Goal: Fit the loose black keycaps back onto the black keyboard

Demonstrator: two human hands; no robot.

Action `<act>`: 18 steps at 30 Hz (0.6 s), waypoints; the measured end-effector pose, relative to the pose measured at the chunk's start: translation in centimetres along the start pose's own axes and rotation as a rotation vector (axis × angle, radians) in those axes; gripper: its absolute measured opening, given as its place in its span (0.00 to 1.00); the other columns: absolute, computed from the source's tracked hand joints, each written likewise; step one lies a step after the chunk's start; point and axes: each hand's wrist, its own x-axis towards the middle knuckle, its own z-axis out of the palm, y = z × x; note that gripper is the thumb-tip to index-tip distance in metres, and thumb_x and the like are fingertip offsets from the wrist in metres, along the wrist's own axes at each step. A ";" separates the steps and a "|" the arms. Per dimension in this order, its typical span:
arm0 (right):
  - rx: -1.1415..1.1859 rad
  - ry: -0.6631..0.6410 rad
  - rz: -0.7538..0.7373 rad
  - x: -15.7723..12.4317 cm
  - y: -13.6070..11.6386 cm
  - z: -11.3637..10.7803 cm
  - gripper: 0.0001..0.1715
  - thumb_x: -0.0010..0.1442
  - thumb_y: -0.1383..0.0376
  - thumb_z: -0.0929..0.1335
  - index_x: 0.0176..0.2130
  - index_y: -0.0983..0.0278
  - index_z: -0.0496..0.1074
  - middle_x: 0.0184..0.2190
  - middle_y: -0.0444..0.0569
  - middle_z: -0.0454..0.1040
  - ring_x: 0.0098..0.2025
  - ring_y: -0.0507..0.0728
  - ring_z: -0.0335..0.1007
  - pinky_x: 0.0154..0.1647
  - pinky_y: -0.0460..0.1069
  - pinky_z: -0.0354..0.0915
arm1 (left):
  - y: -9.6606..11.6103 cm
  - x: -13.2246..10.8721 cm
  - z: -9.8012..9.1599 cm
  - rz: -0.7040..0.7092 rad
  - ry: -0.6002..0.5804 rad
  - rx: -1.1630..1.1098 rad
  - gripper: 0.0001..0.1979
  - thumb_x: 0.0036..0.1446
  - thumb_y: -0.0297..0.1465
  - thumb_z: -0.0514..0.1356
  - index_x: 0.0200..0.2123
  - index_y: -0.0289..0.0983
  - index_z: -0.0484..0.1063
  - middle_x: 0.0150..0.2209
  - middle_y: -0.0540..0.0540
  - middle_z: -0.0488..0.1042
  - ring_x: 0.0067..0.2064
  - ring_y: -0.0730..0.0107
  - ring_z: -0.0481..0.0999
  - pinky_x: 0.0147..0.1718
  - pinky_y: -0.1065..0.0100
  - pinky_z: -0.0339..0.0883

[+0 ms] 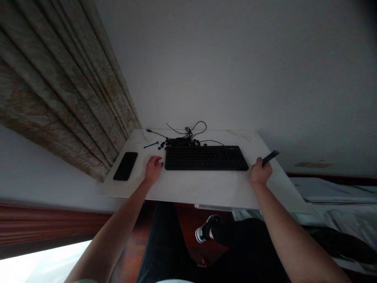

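Observation:
A black keyboard [206,158] lies flat on the white table, with a pile of small black keycaps [181,141] against its back edge. My left hand [153,169] rests just off the keyboard's left end, fingers curled in; a tiny dark piece shows at the fingertips, too small to name. Beyond the keyboard's right end, my right hand [260,172] is closed around a dark, flat, strip-like object [270,157] that points up and to the right. Its lower part is hidden in the fist. Behind my left hand lies a thin blue tool [151,144].
A black phone [125,166] lies at the left of the white table [203,188]. A black cable [200,122] loops behind the keyboard by the wall. A patterned curtain [73,78] hangs at the left. Below the table's front edge are my legs and a shoe [207,228].

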 end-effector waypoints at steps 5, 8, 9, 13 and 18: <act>-0.006 -0.003 0.063 -0.1 0.0 0.3 0.26 0.60 0.47 0.60 0.34 0.66 0.71 0.34 0.62 0.77 0.42 0.69 0.74 0.43 0.59 0.66 | -0.4 -1.4 -1.2 0.166 -0.168 0.173 0.13 0.56 0.24 0.58 0.42 0.41 0.77 0.42 0.44 0.78 0.48 0.59 0.77 0.54 0.53 0.71; -0.003 -0.004 0.047 -0.2 0.0 0.2 0.27 0.60 0.46 0.60 0.35 0.66 0.72 0.35 0.63 0.77 0.43 0.69 0.74 0.44 0.59 0.66 | -0.8 -0.9 -1.6 0.185 -0.166 0.238 0.11 0.60 0.27 0.57 0.42 0.41 0.78 0.41 0.44 0.79 0.47 0.58 0.77 0.54 0.53 0.71; -0.005 -0.008 0.042 -0.2 0.0 0.1 0.27 0.60 0.46 0.60 0.35 0.66 0.72 0.36 0.64 0.77 0.43 0.69 0.74 0.44 0.59 0.66 | -0.9 -0.4 -1.6 0.177 -0.148 0.248 0.10 0.60 0.27 0.57 0.42 0.41 0.78 0.42 0.44 0.79 0.47 0.58 0.77 0.54 0.53 0.71; -0.003 -0.030 0.033 -0.3 -0.1 -0.1 0.28 0.60 0.45 0.59 0.35 0.66 0.71 0.36 0.64 0.77 0.43 0.70 0.74 0.44 0.59 0.66 | -0.5 2.9 -0.7 0.111 -0.046 0.223 0.09 0.61 0.28 0.58 0.42 0.40 0.78 0.41 0.43 0.80 0.45 0.60 0.79 0.51 0.57 0.73; -0.006 -0.026 0.047 -0.4 -0.5 -0.2 0.27 0.60 0.45 0.60 0.36 0.65 0.71 0.36 0.64 0.77 0.45 0.70 0.73 0.45 0.59 0.66 | 1.6 7.4 1.7 0.075 -0.048 0.229 0.08 0.61 0.28 0.60 0.42 0.38 0.78 0.40 0.43 0.80 0.44 0.58 0.79 0.50 0.57 0.72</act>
